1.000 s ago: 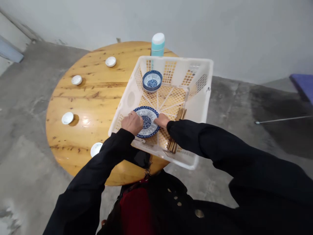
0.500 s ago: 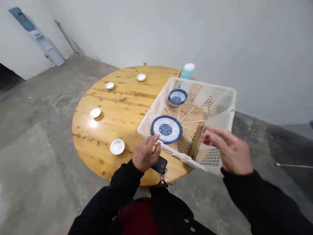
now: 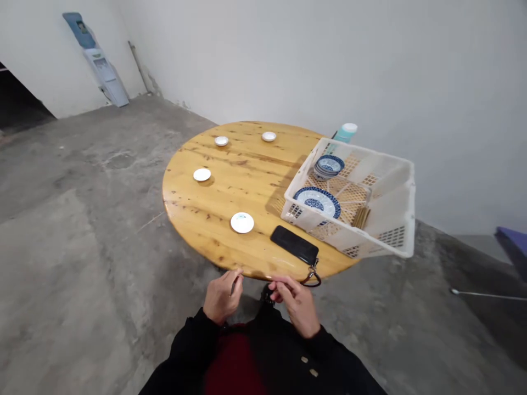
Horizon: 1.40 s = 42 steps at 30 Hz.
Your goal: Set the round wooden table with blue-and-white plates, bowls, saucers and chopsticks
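Note:
My left hand [image 3: 223, 296] is at the front edge of the round wooden table [image 3: 197, 214], fingers loosely bent with a gap at the thumb and nothing seen in them. Close beside it, my right hand [image 3: 297, 303] is also loosely curled, its fingertips pointing left; no held object shows. Behind the right hand, a black phone [image 3: 295, 244] lies on the table, its strap [image 3: 313, 273] hanging over the edge. The nearest small white dish [image 3: 242, 223] stands beyond my left hand.
More white dishes [image 3: 202, 175] [image 3: 221, 141] [image 3: 269, 136] are spaced around the table. A white plastic basket [image 3: 387, 241] at right overhangs the edge, holding blue-patterned plates [image 3: 319, 203], stacked bowls [image 3: 328, 166] and chopsticks [image 3: 361, 217]. A teal bottle [image 3: 346, 133] stands behind it.
Both hands have drawn back from the basket to the table's front edge and come closer together. My view has shifted, so the table sits farther right and the phone is uncovered.

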### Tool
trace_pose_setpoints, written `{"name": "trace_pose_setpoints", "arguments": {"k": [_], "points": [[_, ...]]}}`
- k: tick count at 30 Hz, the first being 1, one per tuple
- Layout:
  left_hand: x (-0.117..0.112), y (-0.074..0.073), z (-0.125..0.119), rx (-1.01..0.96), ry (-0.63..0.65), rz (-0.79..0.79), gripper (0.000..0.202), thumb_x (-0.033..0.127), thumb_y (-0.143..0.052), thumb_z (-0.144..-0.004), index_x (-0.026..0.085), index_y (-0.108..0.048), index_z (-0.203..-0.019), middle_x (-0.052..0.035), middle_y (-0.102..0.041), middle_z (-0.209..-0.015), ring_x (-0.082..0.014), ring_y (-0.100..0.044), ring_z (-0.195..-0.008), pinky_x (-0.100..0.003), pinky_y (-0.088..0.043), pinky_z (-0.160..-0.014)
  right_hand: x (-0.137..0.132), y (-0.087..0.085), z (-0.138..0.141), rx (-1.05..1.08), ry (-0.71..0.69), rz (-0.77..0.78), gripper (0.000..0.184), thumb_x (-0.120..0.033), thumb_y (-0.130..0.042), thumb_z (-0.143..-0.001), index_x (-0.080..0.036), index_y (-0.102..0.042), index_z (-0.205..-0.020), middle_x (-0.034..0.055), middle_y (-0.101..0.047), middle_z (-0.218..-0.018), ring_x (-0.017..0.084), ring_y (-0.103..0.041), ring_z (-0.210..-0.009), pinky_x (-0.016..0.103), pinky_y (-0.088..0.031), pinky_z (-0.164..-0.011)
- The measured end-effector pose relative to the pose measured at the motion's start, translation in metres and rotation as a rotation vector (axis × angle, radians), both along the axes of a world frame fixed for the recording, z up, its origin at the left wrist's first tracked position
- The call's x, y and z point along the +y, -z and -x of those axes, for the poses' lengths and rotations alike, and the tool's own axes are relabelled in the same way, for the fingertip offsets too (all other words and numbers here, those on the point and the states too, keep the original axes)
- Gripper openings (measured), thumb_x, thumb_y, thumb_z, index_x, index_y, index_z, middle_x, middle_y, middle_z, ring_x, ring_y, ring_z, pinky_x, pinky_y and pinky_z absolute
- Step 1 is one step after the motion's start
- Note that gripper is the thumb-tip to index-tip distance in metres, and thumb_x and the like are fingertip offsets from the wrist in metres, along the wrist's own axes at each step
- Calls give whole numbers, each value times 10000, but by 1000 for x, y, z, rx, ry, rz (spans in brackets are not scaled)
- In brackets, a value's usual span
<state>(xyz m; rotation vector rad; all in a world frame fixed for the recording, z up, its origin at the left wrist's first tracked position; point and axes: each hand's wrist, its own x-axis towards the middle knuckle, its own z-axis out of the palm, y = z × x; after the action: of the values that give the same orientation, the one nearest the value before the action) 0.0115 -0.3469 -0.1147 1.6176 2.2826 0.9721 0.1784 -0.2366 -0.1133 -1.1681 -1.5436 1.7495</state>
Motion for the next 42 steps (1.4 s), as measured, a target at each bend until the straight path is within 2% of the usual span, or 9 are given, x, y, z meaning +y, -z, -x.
{"name": "trace_pose_setpoints", "arguments": {"k": [4,7,15,20,25,29,34,39,42], "points": [[-55,11,10,-95,-21,49,260,214,-448,-950,219,-666,-1092,-50,-769,-1020,-179,-736,-947,-265,-582,-845,-48,16,44,-4,-222,152,379,-532,-642,-692,-184,-647,-841,32,-673,-687,148,-615,-503,274,-484,-497],[-84,16,20,-138,-79,93,254,223,-451,-947,233,-670,-1075,-35,-771,-1022,-186,-739,-942,-269,-583,-822,-73,28,67,-37,-424,219,357,-495,-634,-670,-181,-632,-840,3,-660,-666,126,-601,-479,252,-455,-493],[-116,21,61,-220,-231,141,266,272,-449,-957,232,-667,-1105,-25,-770,-1036,-182,-731,-973,-264,-566,-821,-86,52,122,-115,-624,141,242,-363,-570,-718,-169,-625,-853,-10,-660,-668,108,-600,-491,225,-432,-509],[-121,25,100,-249,-254,184,296,301,-429,-955,218,-663,-1116,-37,-767,-1034,-182,-730,-950,-262,-549,-815,-86,73,171,-191,-728,134,162,-271,-548,-761,-167,-627,-856,-12,-653,-665,102,-596,-506,213,-433,-516],[-117,20,155,-286,-269,252,338,321,-411,-950,192,-643,-1158,-62,-760,-1042,-187,-722,-963,-274,-538,-829,-74,83,229,-275,-767,127,130,-218,-526,-792,-170,-631,-852,-14,-653,-679,91,-595,-516,196,-438,-520],[-113,11,204,-282,-303,303,349,339,-412,-940,199,-636,-1168,-65,-757,-1033,-189,-720,-967,-271,-537,-825,-55,85,280,-315,-765,78,175,-176,-502,-804,-156,-650,-893,2,-676,-702,104,-614,-547,203,-450,-540],[-102,6,255,-270,-339,354,369,343,-397,-942,188,-619,-1193,-60,-755,-1013,-186,-718,-937,-278,-534,-836,-39,83,341,-375,-807,-109,210,-156,-510,-805,-163,-690,-914,12,-702,-721,140,-645,-639,226,-465,-613],[-88,9,286,-333,-310,385,371,340,-389,-945,206,-632,-1192,-62,-755,-1036,-185,-719,-938,-274,-539,-825,-45,77,389,-370,-943,-225,252,-161,-495,-835,-171,-717,-954,26,-724,-788,151,-654,-714,227,-451,-660],[-80,15,309,-340,-254,386,367,332,-395,-945,231,-636,-1203,-57,-740,-1130,-194,-703,-1038,-280,-530,-886,-51,81,415,-373,-1014,-284,262,-135,-487,-824,-194,-726,-915,28,-733,-826,158,-656,-774,227,-442,-698]]}}
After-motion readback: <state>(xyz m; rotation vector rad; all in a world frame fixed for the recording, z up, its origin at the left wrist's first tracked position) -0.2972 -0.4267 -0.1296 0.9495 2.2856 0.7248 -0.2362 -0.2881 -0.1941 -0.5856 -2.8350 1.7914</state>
